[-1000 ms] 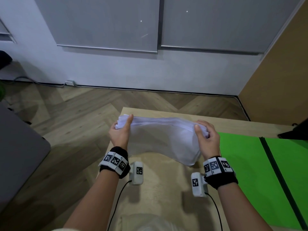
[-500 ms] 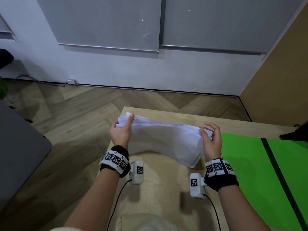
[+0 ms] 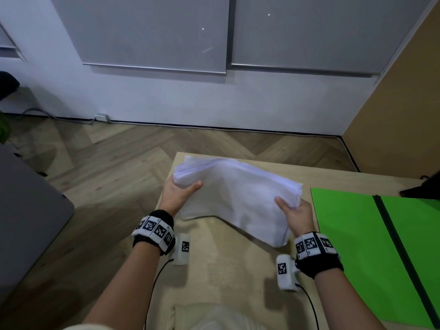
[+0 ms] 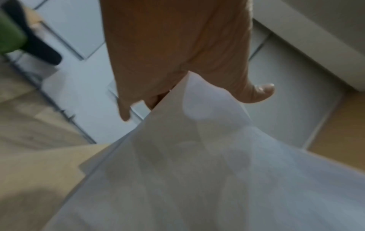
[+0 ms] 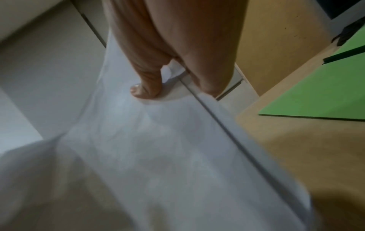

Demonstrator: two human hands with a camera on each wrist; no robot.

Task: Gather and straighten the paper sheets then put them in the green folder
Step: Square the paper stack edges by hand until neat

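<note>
A thick stack of white paper sheets (image 3: pixel 238 194) hangs between both hands above the wooden table (image 3: pixel 226 277), sagging toward me. My left hand (image 3: pixel 181 194) grips its left end, thumb on top and fingers hidden beneath; in the left wrist view the thumb (image 4: pixel 254 92) presses on the sheets (image 4: pixel 197 171). My right hand (image 3: pixel 294 210) holds the right end, thumb on top of the sheets (image 5: pixel 158 148). The green folder (image 3: pixel 371 246) lies open and flat on the table to the right of the stack; the folder (image 5: pixel 320 93) also shows in the right wrist view.
The table's left and far edges drop to a herringbone wood floor (image 3: pixel 107 167). A grey surface (image 3: pixel 26 210) stands at the left. A dark object (image 3: pixel 423 186) sits at the table's far right beside a brown panel (image 3: pixel 404 103).
The stack has tilted flatter, its top face now toward me. Both thumbs have shifted onto that face, and the right end has sunk lower toward the table.
</note>
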